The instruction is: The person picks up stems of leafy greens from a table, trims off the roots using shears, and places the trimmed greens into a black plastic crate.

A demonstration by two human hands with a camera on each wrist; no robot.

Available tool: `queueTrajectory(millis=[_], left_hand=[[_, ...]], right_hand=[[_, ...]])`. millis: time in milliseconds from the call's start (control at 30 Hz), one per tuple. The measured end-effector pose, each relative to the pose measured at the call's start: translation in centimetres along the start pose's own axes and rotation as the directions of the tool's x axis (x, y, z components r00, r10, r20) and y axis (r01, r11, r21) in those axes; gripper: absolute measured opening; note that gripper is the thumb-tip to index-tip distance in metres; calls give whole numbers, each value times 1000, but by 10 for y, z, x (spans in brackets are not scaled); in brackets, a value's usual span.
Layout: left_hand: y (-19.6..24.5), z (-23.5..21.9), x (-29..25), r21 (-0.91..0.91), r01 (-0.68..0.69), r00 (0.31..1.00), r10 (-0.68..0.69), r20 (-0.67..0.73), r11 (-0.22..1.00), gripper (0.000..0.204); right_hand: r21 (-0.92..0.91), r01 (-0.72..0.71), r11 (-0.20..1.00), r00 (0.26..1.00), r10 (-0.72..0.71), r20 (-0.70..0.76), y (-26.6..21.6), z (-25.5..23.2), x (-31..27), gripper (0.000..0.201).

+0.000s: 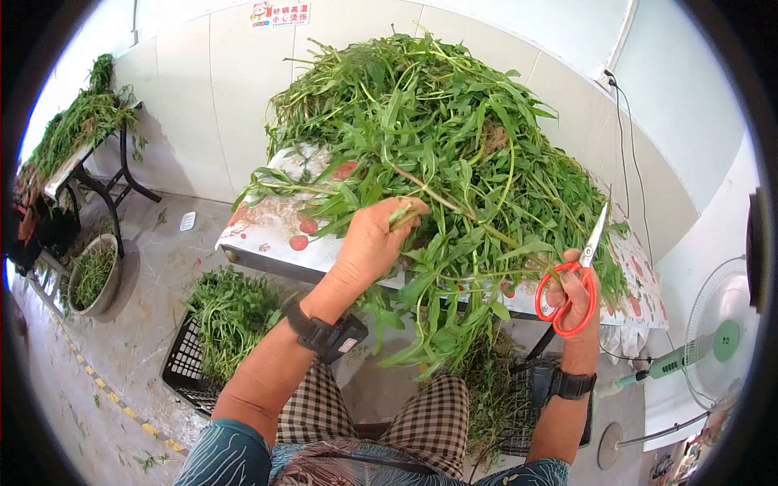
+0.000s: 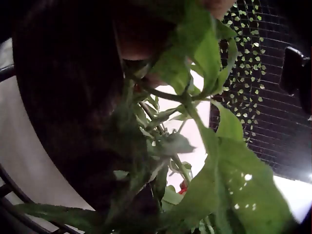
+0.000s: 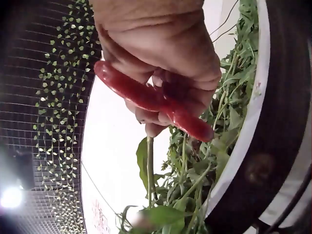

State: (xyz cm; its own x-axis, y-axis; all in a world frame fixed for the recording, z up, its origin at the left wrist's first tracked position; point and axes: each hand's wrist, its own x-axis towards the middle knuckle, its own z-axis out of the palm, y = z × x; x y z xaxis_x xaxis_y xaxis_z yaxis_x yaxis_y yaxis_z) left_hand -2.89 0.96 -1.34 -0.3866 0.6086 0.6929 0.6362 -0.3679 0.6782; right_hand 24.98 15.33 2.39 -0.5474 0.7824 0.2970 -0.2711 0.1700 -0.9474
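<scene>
Scissors point(image 1: 587, 256) with red handles sit round the curled fingers of my right hand point(image 1: 576, 300), points up. Those fingertips also pinch the lower end of a long stem point(image 1: 442, 198), so my grip is divided; I think the scissors could swing or slip, and the points could nick me if my other hand reached across. My left hand point(image 1: 374, 236) is curled, thumb and fingers pinching a short green sprig point(image 1: 397, 215); leaves hide part of that grip in the left wrist view. The leafy greens point(image 1: 454, 105) are heaped on the table, on a printed cloth point(image 1: 324, 249), with some overhanging the front edge: one tug on a tangled stem might drag a clump to the floor point(image 1: 154, 275)

As for writing, the wall sign point(image 1: 280, 14) reads 砂锅高温 小心烫伤, warning of hot clay pots and burns. The label point(image 1: 347, 345) on my left wrist camera is too small to read, as is the mark on the fan point(image 1: 726, 340)
</scene>
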Motion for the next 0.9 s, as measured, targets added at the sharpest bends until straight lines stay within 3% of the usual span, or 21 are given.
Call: queueTrajectory(millis=[100,200,300,400,533,633,800,900], left_hand=[[2,1,-1,136,40,998,-46,44,990,18],[5,1,0,143,-41,999,36,37,989,20],[4,2,-1,234,-191,975,211,-64,953,22],[8,2,-2,263,-133,988,150,-48,956,24],[12,5,-2,329,27,994,-60,90,944,25],[4,6,-2,343,-5,998,-15,57,939,24],[11,5,-4,333,96,995,-94,-22,938,18],[8,5,-5,370,46,997,-19,-78,928,18]], right_hand=[[-16,-47,999,998,46,-35,-6,11,-5,39],[3,-44,999,998,43,47,0,7,-3,38],[-15,-59,998,998,59,32,-3,15,-6,37],[-56,-40,998,996,44,72,-5,15,-6,36],[-103,-47,994,998,51,37,-9,17,-7,34],[-140,-44,989,999,43,-11,-8,18,-7,34],[-111,-47,993,998,50,29,-1,16,-5,36],[-104,-15,994,999,19,36,0,14,-3,37]])
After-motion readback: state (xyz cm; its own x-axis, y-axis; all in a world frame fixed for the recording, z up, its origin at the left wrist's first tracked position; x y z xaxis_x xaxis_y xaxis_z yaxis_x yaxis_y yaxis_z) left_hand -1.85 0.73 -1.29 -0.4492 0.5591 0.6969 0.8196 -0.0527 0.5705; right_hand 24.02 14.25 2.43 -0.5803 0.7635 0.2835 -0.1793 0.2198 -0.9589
